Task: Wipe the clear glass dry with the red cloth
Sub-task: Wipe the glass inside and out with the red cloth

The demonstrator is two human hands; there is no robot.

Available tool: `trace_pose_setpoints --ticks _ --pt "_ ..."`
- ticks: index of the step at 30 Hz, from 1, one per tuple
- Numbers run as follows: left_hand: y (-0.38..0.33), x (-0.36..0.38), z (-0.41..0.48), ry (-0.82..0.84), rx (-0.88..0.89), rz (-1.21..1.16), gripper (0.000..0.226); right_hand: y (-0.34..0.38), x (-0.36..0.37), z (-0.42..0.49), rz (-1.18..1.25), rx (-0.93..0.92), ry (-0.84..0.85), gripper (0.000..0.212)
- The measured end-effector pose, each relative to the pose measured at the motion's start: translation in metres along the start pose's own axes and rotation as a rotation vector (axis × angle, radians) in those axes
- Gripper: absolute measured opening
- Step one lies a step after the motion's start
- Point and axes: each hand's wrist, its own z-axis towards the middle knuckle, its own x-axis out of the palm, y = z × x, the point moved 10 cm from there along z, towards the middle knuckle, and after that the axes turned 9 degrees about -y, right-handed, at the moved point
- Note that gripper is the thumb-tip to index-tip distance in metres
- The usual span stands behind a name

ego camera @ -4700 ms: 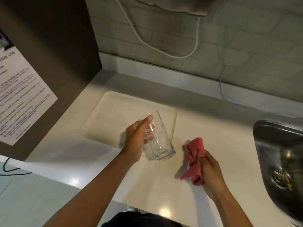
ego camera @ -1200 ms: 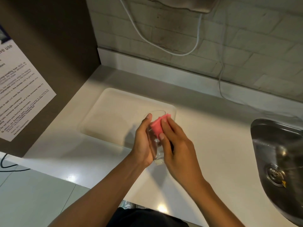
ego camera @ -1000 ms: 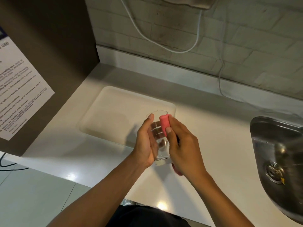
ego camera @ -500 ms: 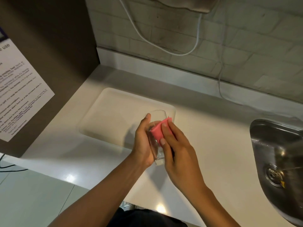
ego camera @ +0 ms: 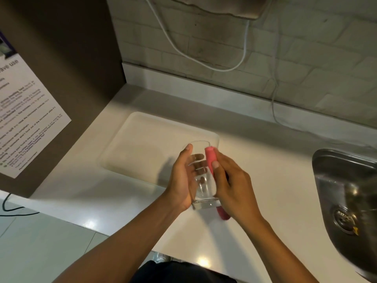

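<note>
head view looks down on a pale bench [ego camera: 285, 180] where the left hand [ego camera: 181, 180] has its grip wrapped around the clear glass [ego camera: 202, 176], held tilted above the bench at the near right corner of a cream tray [ego camera: 142, 139]. the right hand [ego camera: 230, 184] grips the red cloth [ego camera: 210, 158] and presses it against the right outer side of the glass, a tail of cloth showing below the palm. a steel sink [ego camera: 346, 190] lies at the right edge.
</note>
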Motion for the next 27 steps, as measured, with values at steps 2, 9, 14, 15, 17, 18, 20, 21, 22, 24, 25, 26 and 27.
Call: trace_pose_setpoints --ticks 2,9,14,15,17,18,20,21,22,24,25,26,27 --pt "0.0 0.002 0.0 0.007 0.01 -0.008 0.071 0.013 0.005 0.002 -0.019 -0.039 0.004 0.039" --pt "-0.003 -0.002 0.001 -0.006 0.025 -0.006 0.061 0.007 0.003 -0.012 -0.039 -0.038 0.027 0.041" --pt "-0.008 0.003 -0.001 0.022 0.024 -0.059 0.075 0.029 0.009 -0.018 -0.083 -0.158 0.056 0.043" --pt "-0.012 0.002 0.0 0.021 0.026 -0.061 0.074 0.029 0.008 -0.025 -0.1 -0.194 0.07 0.043" --pt "-0.011 0.001 0.0 -0.001 0.024 -0.038 0.062 0.019 0.001 -0.028 -0.1 -0.175 0.059 0.041" --pt "-0.008 0.001 -0.002 -0.01 0.025 -0.021 0.06 0.012 -0.003 -0.023 -0.078 -0.124 0.032 0.04" --pt "0.0 0.003 -0.005 -0.028 0.014 0.002 0.066 0.005 -0.008 -0.011 -0.019 -0.024 -0.011 0.037" --pt "0.001 0.005 -0.006 -0.025 0.009 -0.01 0.071 0.009 -0.007 -0.008 -0.011 -0.027 -0.019 0.037" --pt "-0.001 0.005 -0.005 -0.02 0.007 -0.034 0.074 0.016 -0.005 -0.01 -0.025 -0.064 -0.016 0.038" --pt "-0.014 0.001 -0.001 -0.033 0.01 -0.09 0.071 0.024 0.002 -0.024 -0.067 -0.157 0.023 0.04" --pt "-0.021 -0.002 0.002 -0.046 0.02 -0.106 0.067 0.022 0.003 -0.032 -0.068 -0.168 0.045 0.041" --pt "-0.026 -0.005 0.005 -0.057 0.034 -0.103 0.064 0.017 0.002 -0.038 -0.054 -0.15 0.061 0.041" --pt "-0.028 -0.007 0.006 -0.07 0.048 -0.089 0.062 0.012 0.0 -0.039 -0.031 -0.122 0.067 0.04"
